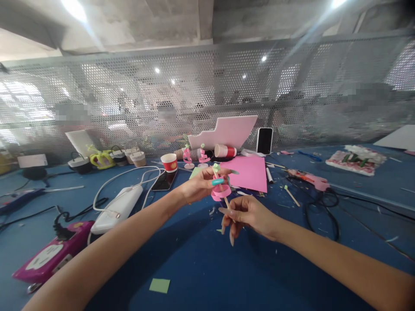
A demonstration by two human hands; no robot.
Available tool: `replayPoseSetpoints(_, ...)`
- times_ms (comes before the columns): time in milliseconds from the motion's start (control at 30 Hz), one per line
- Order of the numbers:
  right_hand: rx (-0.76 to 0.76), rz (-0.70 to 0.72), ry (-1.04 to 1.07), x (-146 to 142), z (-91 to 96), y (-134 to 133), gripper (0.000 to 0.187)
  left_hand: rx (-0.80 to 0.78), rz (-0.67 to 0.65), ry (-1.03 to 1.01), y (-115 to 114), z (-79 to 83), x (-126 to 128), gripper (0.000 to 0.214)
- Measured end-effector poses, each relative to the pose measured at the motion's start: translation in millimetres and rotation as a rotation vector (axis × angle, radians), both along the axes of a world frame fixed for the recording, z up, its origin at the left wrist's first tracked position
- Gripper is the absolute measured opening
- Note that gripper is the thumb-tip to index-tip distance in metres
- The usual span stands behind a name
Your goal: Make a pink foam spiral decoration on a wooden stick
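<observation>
A thin wooden stick (227,202) is held aslant in front of me, with a small pale green piece (216,167) at its top. Around it curls a pink strip (221,194), looped loosely like a spiral. My left hand (204,181) pinches the strip against the upper stick between thumb and fingers. Lower down, my right hand (249,214) grips the stick's bottom end. Behind the hands lies a sheet of pink paper (251,172). Two pink spiral pieces on round bases (188,157) stand farther back, left of the sheet.
A pink glue gun (309,179) and a green-tipped stick (292,196) lie on the right. On the left are a white power bank (119,207), a magenta power strip (53,250) and a phone (164,181) beside a red paper cup (169,163). A green paper piece (159,285) lies near.
</observation>
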State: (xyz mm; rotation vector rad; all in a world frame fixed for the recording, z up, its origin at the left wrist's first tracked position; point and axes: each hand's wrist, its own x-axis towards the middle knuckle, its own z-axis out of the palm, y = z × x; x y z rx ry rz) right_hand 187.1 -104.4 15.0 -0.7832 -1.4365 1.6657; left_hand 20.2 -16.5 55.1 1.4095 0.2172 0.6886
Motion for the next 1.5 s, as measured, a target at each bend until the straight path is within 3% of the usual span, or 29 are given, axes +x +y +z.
replayPoseSetpoints(200, 0.057, 0.001, -0.041, 2, -1.3, 1, 0.031, 0.036, -0.052, 0.086, -6, 2.5, 2, 0.044)
replayPoseSetpoints(333, 0.088, -0.015, -0.066, 1, -1.4, 1, 0.032, 0.048, 0.056, 0.071, -9, 3.3, 5, 0.032)
replayPoseSetpoints(500, 0.137, -0.044, -0.091, 1, -0.5, 2, 0.034, 0.094, 0.175, 0.096, -15, 8.5, 11, 0.031)
replayPoseSetpoints(733, 0.176, -0.082, -0.121, 2, -0.1, 3, 0.033, 0.083, 0.041, 0.146, -18, 11.9, 10, 0.042)
replayPoseSetpoints(967, 0.143, -0.155, -0.12, 2, -1.3, 7, 0.035, 0.113, 0.239, 0.105, -15, 5.2, 12, 0.028)
replayPoseSetpoints(1233, 0.126, -0.176, -0.108, 1, -0.6, 7, 0.035, 0.274, 0.42, 0.127, -30, 13.9, 21, 0.03)
replayPoseSetpoints(1500, 0.131, -0.198, -0.125, 0, -1.4, 8, 0.038, 0.279, 0.431, 0.161, -33, 12.5, 22, 0.028)
